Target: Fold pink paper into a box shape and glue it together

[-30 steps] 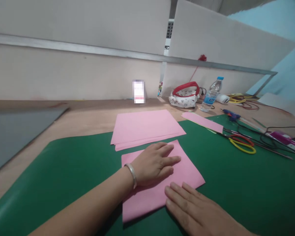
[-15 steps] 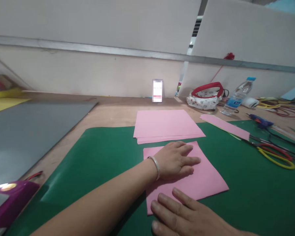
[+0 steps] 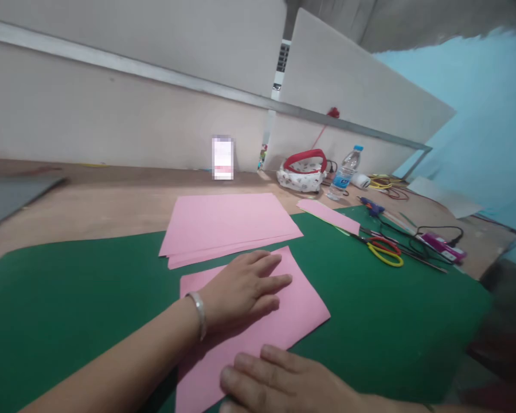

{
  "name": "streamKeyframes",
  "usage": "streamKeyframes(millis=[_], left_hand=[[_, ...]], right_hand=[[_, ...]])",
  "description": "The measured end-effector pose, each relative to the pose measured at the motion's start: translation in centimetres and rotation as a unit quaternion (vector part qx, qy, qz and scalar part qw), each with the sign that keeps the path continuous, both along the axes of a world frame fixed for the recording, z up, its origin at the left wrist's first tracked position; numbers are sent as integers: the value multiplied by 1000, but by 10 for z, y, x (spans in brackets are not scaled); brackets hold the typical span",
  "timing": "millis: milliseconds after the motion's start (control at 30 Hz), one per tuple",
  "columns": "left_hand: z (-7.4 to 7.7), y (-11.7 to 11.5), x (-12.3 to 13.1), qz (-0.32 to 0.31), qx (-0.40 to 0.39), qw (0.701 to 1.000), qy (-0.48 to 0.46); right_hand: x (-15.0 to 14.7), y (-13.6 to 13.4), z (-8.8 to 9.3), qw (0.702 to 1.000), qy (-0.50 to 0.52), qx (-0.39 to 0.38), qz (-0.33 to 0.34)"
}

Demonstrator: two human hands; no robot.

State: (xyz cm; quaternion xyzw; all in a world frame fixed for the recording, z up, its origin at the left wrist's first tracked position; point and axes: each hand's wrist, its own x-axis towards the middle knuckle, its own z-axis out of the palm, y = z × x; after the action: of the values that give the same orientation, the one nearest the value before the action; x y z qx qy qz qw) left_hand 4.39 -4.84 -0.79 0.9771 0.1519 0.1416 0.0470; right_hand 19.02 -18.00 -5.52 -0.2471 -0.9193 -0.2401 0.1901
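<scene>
A wooden surface [image 3: 112, 198] is backed by pale panels [image 3: 155, 120], with a grey board [image 3: 12, 198] at far left. A green mat [image 3: 81, 292] is laid over the front, and a pink stack [image 3: 227, 223] is parked half on it. Just in front, a pink sheet [image 3: 303, 307] is covered by the left hand [image 3: 236, 289], flat with fingers splayed; the right hand [image 3: 279, 381] is laid flat over its near edge. Then a pouch [image 3: 303, 179], bottle [image 3: 341, 180], scissors [image 3: 387, 255] and blue wall [image 3: 490, 115].

Hard to see: the board's cut off, the phone-like thing [image 3: 222, 160] is pixelated, the sheet's near corner and right hand are cropped, and the lower right's just dark blur.
</scene>
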Motion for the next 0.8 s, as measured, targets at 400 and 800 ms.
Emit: streamKeyframes(millis=[400,800], left_hand=[[3,0,2,9,-11,999,34],[2,-3,2,4,12,1000,8]], right_hand=[[96,-45,51,960,-117,-114,-225],[37,-20,56,989,-53,-14,-141]])
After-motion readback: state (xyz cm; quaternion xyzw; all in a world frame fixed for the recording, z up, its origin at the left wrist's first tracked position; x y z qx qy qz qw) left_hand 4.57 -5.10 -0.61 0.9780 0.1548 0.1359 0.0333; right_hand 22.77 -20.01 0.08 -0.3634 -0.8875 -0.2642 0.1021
